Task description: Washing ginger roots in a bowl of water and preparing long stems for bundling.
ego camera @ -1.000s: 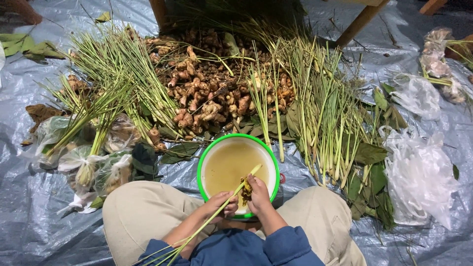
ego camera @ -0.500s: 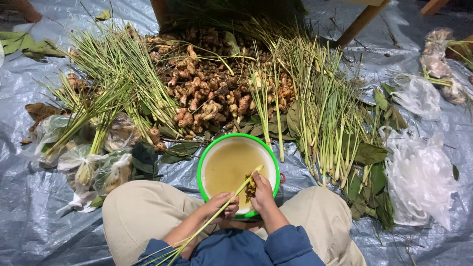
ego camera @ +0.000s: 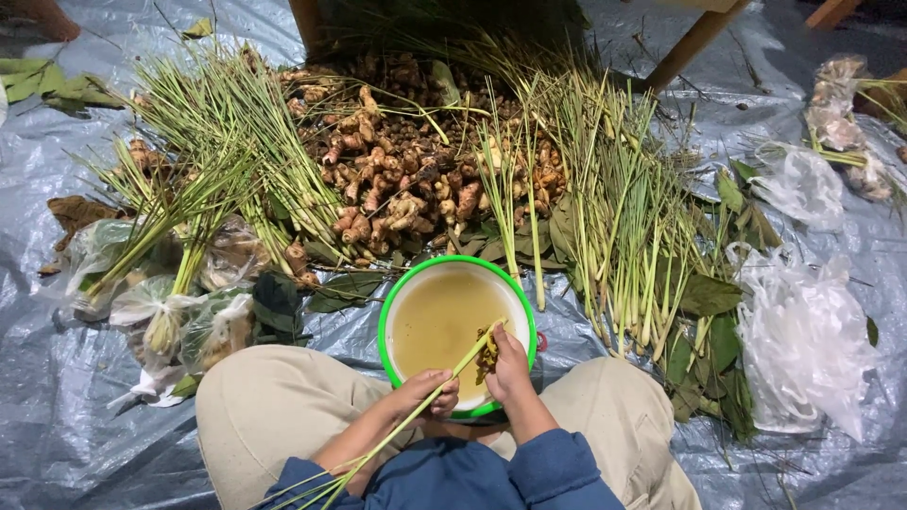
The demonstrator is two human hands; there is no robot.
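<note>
Holding one lemongrass stalk over the green-rimmed basin of murky water: left hand is gripping the stem, right hand is pinching its root end. Piled lemongrass and ginger roots are lying beyond, seemingly unprocessed.

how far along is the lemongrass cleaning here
Done: hard to tell; no clearly cleaned pile shows. In hand: left hand holds one lemongrass stalk over the basin of murky water while right hand works its root end. Left: large lemongrass heaps and ginger roots.
</note>
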